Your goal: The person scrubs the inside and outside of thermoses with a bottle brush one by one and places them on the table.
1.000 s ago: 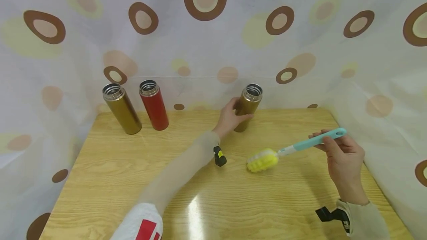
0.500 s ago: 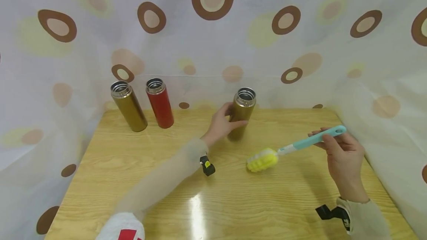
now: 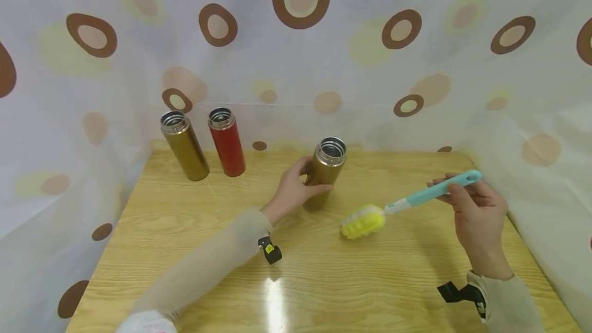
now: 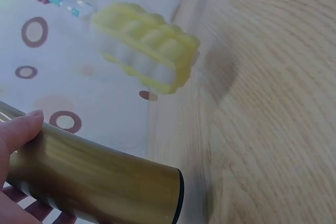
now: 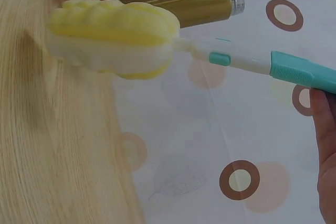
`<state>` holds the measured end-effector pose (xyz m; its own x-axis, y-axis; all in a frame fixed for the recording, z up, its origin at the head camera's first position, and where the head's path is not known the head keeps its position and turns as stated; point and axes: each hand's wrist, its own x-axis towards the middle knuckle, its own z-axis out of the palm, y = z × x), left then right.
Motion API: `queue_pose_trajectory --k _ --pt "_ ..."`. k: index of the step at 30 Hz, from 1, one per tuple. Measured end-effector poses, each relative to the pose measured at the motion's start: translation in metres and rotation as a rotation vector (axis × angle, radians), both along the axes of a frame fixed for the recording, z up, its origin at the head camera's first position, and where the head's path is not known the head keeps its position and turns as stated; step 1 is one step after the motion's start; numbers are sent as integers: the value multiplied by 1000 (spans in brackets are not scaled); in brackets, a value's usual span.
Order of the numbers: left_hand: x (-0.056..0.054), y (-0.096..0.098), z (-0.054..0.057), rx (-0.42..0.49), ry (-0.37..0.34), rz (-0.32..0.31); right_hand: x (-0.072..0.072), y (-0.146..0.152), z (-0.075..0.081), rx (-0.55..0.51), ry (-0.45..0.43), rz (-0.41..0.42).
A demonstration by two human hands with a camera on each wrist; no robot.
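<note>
My left hand point(image 3: 293, 190) grips a gold thermos bottle point(image 3: 326, 171) round its side, thumb in front and fingers behind. The bottle has no lid, and its steel mouth faces up, tilted slightly right. In the left wrist view its dark-edged base points toward the wood. My right hand point(image 3: 481, 215) pinches the turquoise handle of a bottle brush point(image 3: 425, 196) between thumb and fingers. The brush's yellow and white sponge head point(image 5: 113, 38) points left and down, close over the table, to the right of the held bottle.
Another gold bottle point(image 3: 187, 148) and a red bottle point(image 3: 227, 143), both lidless, stand at the back left of the wooden table point(image 3: 194, 240). A patterned curtain point(image 3: 287, 76) hangs behind the table and along its sides.
My left hand has brought the gold bottle left and toward me from the back of the table. The right hand and brush have stayed nearly still. The head view has shifted slightly.
</note>
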<state>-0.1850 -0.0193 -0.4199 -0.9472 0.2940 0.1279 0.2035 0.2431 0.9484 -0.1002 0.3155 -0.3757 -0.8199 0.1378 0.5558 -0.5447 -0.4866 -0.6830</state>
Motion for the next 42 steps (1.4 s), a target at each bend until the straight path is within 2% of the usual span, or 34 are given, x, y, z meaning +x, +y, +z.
queue_pose_trajectory --k 8,18,28,33,37,42 --pt "21 -15 -1 -13 -13 34 -3 -5 7 -8 25 7" --pt "39 -31 -5 15 -41 89 -6 -18 28 -64 63 24" --pt "48 -33 -11 19 -78 61 -11 -35 73 -233 139 -55" --pt "48 -33 -16 38 -76 50 -13 -45 94 -274 152 -144" --pt "47 -32 -19 46 -69 58 -16 -54 106 -307 150 -195" --pt "46 -31 -22 41 -60 57 -22 -66 118 -350 175 -211"
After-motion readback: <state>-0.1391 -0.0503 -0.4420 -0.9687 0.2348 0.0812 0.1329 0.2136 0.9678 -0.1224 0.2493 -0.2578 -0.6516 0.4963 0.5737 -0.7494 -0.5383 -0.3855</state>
